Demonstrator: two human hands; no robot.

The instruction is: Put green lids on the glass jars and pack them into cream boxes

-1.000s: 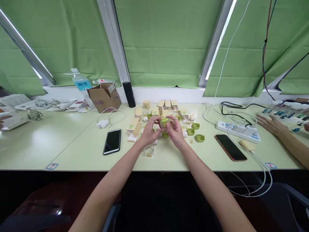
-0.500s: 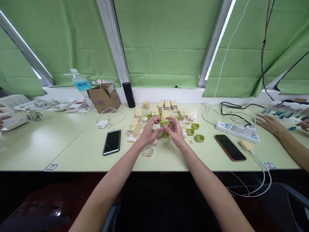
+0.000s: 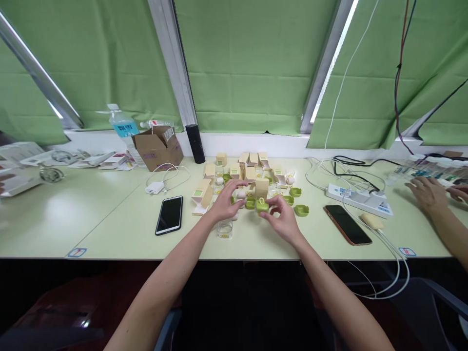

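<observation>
A: State of the hands?

B: Apart from each other. The right hand [image 3: 284,216], just right of centre, has a small green-topped container [image 3: 262,205] clamped between thumb and fingers. The left hand [image 3: 224,202], just left of centre, has its thumb and fingers spread; whether its fingertips touch anything beneath, I cannot tell.

A: Location of the green-topped container?

B: Near the centre of the frame, at the right fingertips, with a cream carton [image 3: 262,187] just above it in view.

A: Nearby items on the bench [image 3: 120,234]?

B: A clear container [image 3: 224,229] below the left hand. A green open piece [image 3: 302,210] right of the right hand.

A: Further out?

B: One dark-screened phone [image 3: 169,215] at centre left, another phone [image 3: 348,225] at lower right beside a white power strip [image 3: 360,200]. A co-worker's hand [image 3: 428,194] shows near the right edge.
</observation>
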